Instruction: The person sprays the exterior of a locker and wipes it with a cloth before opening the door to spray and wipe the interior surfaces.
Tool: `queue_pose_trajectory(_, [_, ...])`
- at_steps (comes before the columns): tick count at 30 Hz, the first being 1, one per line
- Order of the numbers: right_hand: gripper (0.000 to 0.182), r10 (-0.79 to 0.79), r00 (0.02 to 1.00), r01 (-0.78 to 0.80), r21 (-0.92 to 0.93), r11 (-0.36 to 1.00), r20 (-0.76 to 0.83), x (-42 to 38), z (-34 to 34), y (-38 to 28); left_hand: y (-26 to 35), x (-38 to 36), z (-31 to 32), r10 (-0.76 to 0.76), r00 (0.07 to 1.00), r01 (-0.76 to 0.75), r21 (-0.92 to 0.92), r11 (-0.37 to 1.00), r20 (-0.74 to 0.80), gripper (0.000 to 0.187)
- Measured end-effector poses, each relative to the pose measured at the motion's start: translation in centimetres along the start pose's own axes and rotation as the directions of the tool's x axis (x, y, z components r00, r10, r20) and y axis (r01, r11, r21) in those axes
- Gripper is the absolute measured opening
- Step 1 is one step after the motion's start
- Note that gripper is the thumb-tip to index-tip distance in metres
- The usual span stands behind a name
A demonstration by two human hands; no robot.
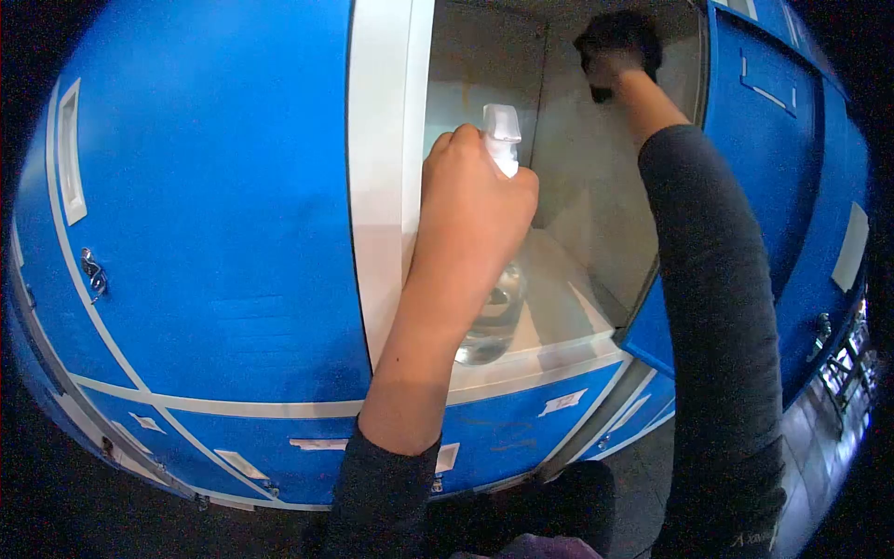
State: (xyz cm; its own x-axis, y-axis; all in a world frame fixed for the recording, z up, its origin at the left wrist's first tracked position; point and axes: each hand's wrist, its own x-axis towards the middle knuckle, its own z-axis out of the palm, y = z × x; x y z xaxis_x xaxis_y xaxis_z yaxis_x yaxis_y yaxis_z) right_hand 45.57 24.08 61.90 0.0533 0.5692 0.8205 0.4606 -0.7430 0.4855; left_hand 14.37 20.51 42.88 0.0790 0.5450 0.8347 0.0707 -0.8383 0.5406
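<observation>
My left hand [475, 200] grips a clear spray bottle [495, 317] with a white nozzle, holding it at the mouth of an open locker compartment [577, 307]. The nozzle points into the compartment. My right hand [610, 65] reaches deep inside and presses a dark cloth [619, 37] against the upper back right wall of the compartment. Both arms wear dark grey sleeves.
Blue locker doors surround the open compartment: a shut one [205, 205] on the left with a handle slot and latch, the swung-open door [773, 158] on the right, lower ones [521, 429] beneath. A white frame post [386, 168] stands left of the opening. Dark floor lies below.
</observation>
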Motion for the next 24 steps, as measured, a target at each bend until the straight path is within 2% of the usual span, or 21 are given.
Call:
queue_pose_trajectory(1, [0.043, 0.095, 0.992, -0.097, 0.024, 0.995, 0.079, 1.1, -0.1, 0.5, 0.0, 0.0, 0.1, -0.004, 1.0, 0.004, -0.01, 1.0, -0.002, 0.018])
queue_pose_trajectory(3, [0.05, 0.233, 0.972, -0.219, 0.231, 0.948, -0.033, 1.3, 1.7, 0.0, 0.0, -0.1, 0.1, -0.006, 1.0, 0.006, -0.019, 1.0, -0.008, 0.018])
queue_pose_trajectory(5, [0.057, 0.269, 0.963, -0.259, 0.273, 0.926, 0.001, 1.0, 4.5, -1.7, 0.0, 0.1, 0.0, 0.011, 1.0, -0.011, 0.004, 1.0, -0.003, 0.018])
queue_pose_trajectory(8, [0.063, 0.182, 0.964, -0.207, 0.119, 0.971, 0.195, -1.4, 9.1, -5.8, 0.0, 0.1, -0.1, 0.02, 1.0, -0.02, 0.009, 1.0, 0.005, 0.019])
queue_pose_trajectory(10, [0.064, 0.078, 0.919, -0.16, 0.184, 0.97, 0.386, -5.5, 9.9, -9.3, -0.1, 0.1, 0.0, 0.017, 1.0, -0.017, -0.002, 1.0, 0.016, 0.02])
queue_pose_trajectory(12, [0.066, 0.005, 0.851, -0.081, 0.121, 0.989, 0.525, -10.7, 11.0, -13.6, -0.2, 0.2, 0.1, 0.008, 1.0, -0.008, -0.006, 1.0, 0.028, 0.02])
queue_pose_trajectory(15, [0.071, -0.047, 0.877, -0.219, 0.483, 0.848, 0.479, -15.5, 20.1, -18.5, 0.0, 0.3, 0.0, -0.009, 0.999, 0.007, 0.053, 0.999, 0.032, 0.02])
queue_pose_trajectory(16, [0.073, -0.067, 0.874, -0.257, 0.574, 0.777, 0.481, -16.5, 19.9, -18.8, 0.0, 0.3, 0.0, -0.01, 0.999, 0.008, 0.049, 0.999, 0.034, 0.02])
queue_pose_trajectory(17, [0.075, -0.06, 0.844, -0.192, 0.403, 0.895, 0.533, -16.9, 19.5, -19.5, -0.1, 0.3, 0.0, -0.01, 0.999, 0.008, 0.044, 0.999, 0.034, 0.02])
queue_pose_trajectory(19, [0.078, -0.067, 0.779, -0.082, 0.207, 0.975, 0.623, -16.8, 17.2, -19.6, -0.2, 0.3, 0.0, -0.013, 0.999, 0.012, 0.026, 1.0, 0.038, 0.02])
queue_pose_trajectory(20, [0.079, -0.09, 0.741, -0.059, 0.199, 0.978, 0.665, -16.5, 13.6, -18.4, -0.3, 0.3, 0.0, -0.013, 0.999, 0.012, 0.013, 1.0, 0.044, 0.02])
queue_pose_trajectory(23, [0.084, -0.119, 0.809, 0.077, 0.096, 0.992, 0.576, -14.4, 5.9, -13.9, -0.4, 0.3, 0.1, 0.006, 0.999, -0.006, 0.01, 1.0, 0.038, 0.02])
queue_pose_trajectory(24, [0.086, -0.085, 0.832, 0.049, 0.08, 0.996, 0.548, -12.9, 4.9, -12.2, -0.4, 0.4, 0.1, 0.015, 0.999, -0.015, 0.013, 1.0, 0.032, 0.02])
